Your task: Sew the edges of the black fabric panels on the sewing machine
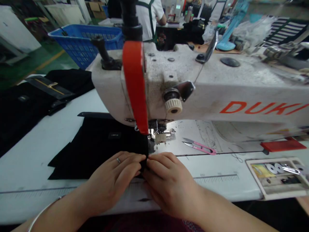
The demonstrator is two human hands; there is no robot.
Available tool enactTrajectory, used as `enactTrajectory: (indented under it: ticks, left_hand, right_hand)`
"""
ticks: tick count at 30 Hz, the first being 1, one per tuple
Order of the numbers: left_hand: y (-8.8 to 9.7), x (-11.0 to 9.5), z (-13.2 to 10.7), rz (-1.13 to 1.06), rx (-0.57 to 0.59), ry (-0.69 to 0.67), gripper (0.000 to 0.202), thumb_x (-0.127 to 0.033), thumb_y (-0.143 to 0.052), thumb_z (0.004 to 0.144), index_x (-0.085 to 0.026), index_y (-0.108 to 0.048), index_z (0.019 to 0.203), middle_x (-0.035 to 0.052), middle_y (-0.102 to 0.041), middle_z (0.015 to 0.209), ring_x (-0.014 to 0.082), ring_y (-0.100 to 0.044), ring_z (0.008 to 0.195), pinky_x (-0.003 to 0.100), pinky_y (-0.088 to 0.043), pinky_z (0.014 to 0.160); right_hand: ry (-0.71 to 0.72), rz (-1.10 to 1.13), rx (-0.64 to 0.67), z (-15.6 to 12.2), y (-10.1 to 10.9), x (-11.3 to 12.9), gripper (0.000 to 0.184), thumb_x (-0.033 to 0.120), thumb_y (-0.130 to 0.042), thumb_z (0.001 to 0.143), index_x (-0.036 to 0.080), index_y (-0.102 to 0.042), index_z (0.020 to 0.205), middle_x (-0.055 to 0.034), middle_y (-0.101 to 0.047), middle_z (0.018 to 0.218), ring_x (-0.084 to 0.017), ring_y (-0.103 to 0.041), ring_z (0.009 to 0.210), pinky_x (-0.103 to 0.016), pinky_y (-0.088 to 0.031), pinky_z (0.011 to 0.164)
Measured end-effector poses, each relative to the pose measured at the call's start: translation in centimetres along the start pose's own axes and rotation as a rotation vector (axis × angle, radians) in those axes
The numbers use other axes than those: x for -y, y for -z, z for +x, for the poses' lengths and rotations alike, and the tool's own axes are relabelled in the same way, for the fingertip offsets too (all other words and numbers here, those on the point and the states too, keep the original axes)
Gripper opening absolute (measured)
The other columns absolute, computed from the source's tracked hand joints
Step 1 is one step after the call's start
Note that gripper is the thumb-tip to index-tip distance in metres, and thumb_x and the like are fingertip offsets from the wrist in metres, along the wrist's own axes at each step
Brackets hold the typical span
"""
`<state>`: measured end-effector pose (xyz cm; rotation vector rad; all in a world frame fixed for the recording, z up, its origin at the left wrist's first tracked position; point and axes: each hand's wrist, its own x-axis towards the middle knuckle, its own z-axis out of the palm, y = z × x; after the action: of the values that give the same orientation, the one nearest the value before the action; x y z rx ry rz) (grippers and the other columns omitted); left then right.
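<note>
A black fabric panel (96, 151) with a small dark label lies flat on the white sewing table, its right edge running up to the presser foot of the sewing machine (193, 74). My left hand (120, 180), a ring on one finger, pinches the fabric's near right edge. Close against it, my right hand (166, 180) grips that same edge, fingertips pressed together just in front of the needle area. The needle tip itself is too small to make out. Pink thread snips (200, 147) rest on the machine bed, right of the presser foot.
More black pieces with a gold zipper (49, 86) lie at the left. A blue basket (84, 33) stands behind. At the right are a parts tray (265, 190) with bobbins and a red lever (283, 145). Another person (148, 19) is beyond the machine.
</note>
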<state>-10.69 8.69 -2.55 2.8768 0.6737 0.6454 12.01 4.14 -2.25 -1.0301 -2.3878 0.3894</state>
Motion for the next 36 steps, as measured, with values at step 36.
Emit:
enactTrajectory:
  ticks: [36]
  left_hand:
    - [-0.6,-0.4,-0.7,-0.103,0.064,-0.043,0.027,-0.008,-0.041,0.103,-0.015,-0.061,0.121,0.0057,-0.068,0.119,0.0168,-0.059,0.117,0.032,-0.051,0.104]
  right_hand:
    - [-0.009,0.118,-0.085,-0.9,0.1,-0.5,0.01,0.013,-0.06,0.087,0.015,-0.069,0.084,-0.0056,-0.068,0.088,-0.02,-0.06,0.082,-0.038,-0.047,0.076]
